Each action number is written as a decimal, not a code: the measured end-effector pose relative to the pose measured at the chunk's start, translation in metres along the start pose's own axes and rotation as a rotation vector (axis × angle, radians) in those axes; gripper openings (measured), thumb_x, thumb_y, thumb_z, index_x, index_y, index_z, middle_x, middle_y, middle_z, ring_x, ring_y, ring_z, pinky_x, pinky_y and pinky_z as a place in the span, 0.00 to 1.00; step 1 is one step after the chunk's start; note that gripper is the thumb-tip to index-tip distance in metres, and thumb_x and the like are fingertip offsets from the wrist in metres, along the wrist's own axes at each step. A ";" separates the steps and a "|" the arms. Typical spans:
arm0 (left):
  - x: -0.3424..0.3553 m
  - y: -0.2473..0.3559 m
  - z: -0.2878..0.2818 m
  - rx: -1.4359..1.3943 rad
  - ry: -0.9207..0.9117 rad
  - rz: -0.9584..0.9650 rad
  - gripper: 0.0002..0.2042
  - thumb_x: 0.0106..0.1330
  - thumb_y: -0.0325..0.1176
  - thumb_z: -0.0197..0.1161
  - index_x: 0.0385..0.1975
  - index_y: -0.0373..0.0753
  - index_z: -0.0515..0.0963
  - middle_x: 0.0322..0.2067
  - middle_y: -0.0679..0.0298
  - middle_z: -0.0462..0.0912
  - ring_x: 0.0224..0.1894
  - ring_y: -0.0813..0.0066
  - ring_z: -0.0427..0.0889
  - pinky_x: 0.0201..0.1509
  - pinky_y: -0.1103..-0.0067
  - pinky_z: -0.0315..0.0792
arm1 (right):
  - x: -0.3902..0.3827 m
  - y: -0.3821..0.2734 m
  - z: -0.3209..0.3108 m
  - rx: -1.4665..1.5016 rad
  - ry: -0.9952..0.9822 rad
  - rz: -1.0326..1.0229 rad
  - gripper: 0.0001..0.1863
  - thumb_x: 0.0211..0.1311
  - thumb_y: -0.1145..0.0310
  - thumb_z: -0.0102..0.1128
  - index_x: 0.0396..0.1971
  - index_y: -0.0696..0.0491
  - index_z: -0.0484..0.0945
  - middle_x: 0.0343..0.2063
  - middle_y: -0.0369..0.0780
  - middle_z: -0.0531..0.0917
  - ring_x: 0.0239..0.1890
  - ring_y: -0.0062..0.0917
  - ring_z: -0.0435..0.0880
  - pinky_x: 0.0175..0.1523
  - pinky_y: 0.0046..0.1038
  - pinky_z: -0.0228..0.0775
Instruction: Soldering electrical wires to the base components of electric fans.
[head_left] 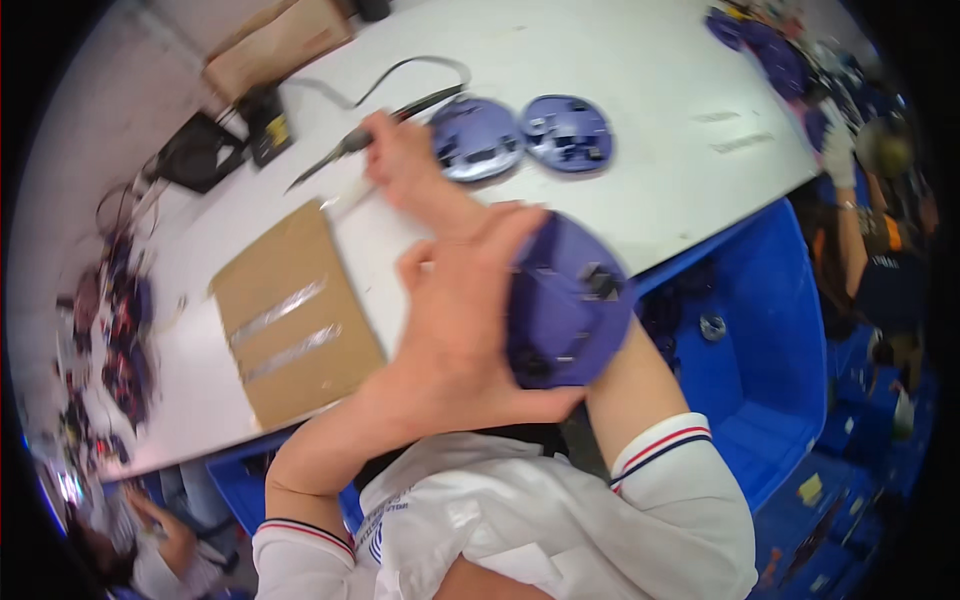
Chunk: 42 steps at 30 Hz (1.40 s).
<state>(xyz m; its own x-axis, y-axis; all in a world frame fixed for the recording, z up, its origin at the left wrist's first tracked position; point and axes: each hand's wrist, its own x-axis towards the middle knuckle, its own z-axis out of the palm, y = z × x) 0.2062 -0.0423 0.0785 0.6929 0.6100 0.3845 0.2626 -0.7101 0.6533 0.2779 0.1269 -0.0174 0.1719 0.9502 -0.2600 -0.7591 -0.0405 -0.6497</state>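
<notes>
My left hand (455, 320) grips a round purple plastic shell (565, 320) by its edge, fingers at the top and thumb at the bottom. Small black parts and bright metal bits show on the shell's face. Beyond it, my right forearm passes behind the shell and reaches across to the left. The right hand (405, 165) is closed round a soldering iron (350, 143), whose thin tip points down and left above the table. Two similar purple shells, one (475, 140) close by the right wrist and another (567, 135) beside it, lie on the white table (640, 60).
A cardboard sheet (290, 320) with two tape strips lies at the left. Behind it are a black stand (200, 150), the iron's cable (420, 60) and a cardboard box (280, 45). A blue bin (760, 340) stands at the right. Other people work at both sides.
</notes>
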 end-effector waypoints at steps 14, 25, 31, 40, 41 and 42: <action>-0.153 -0.081 -0.077 0.494 0.163 -0.483 0.48 0.31 0.42 0.73 0.60 0.37 0.60 0.55 0.52 0.66 0.59 0.56 0.62 0.60 0.62 0.51 | -0.031 0.009 0.014 -0.076 -0.058 -0.009 0.08 0.59 0.67 0.53 0.24 0.55 0.73 0.11 0.30 0.66 0.08 0.11 0.52 0.14 0.15 0.42; -0.164 -0.090 -0.096 0.479 0.391 -0.492 0.48 0.33 0.44 0.74 0.60 0.36 0.61 0.51 0.54 0.68 0.55 0.57 0.65 0.59 0.63 0.49 | -0.029 0.009 0.006 -0.049 -0.067 0.005 0.08 0.60 0.67 0.53 0.25 0.55 0.72 0.11 0.29 0.66 0.08 0.10 0.52 0.15 0.14 0.42; -0.162 -0.100 -0.111 0.511 0.339 -0.505 0.48 0.32 0.47 0.76 0.60 0.41 0.63 0.56 0.59 0.68 0.57 0.60 0.65 0.62 0.62 0.49 | -0.016 0.007 -0.013 -0.041 -0.067 0.056 0.07 0.60 0.68 0.55 0.28 0.56 0.72 0.11 0.28 0.64 0.08 0.10 0.52 0.14 0.15 0.43; -0.435 -0.107 -0.135 0.511 1.367 -1.193 0.09 0.62 0.33 0.61 0.32 0.33 0.83 0.27 0.66 0.84 0.27 0.81 0.77 0.36 0.86 0.70 | 0.011 -0.015 -0.042 -0.174 -0.151 0.108 0.07 0.61 0.69 0.53 0.28 0.58 0.71 0.11 0.28 0.62 0.09 0.11 0.52 0.14 0.15 0.44; -0.478 -0.099 -0.133 0.588 1.400 -1.331 0.10 0.62 0.35 0.61 0.31 0.33 0.83 0.27 0.66 0.84 0.27 0.80 0.78 0.35 0.86 0.70 | 0.013 -0.017 -0.043 -0.187 -0.147 0.110 0.07 0.61 0.69 0.53 0.28 0.58 0.71 0.11 0.28 0.62 0.09 0.11 0.52 0.14 0.15 0.44; -0.519 -0.087 -0.127 0.575 1.364 -1.501 0.14 0.60 0.40 0.63 0.31 0.33 0.83 0.27 0.66 0.85 0.28 0.79 0.78 0.36 0.85 0.71 | 0.014 -0.020 -0.044 -0.197 -0.142 0.113 0.07 0.61 0.69 0.53 0.28 0.57 0.71 0.11 0.28 0.62 0.09 0.11 0.52 0.14 0.15 0.44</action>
<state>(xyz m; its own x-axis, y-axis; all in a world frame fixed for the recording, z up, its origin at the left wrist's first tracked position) -0.2619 -0.2522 -0.0953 -0.9376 0.3005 0.1750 0.3303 0.6123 0.7183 0.3231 0.1277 -0.0402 -0.0073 0.9696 -0.2447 -0.6294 -0.1946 -0.7523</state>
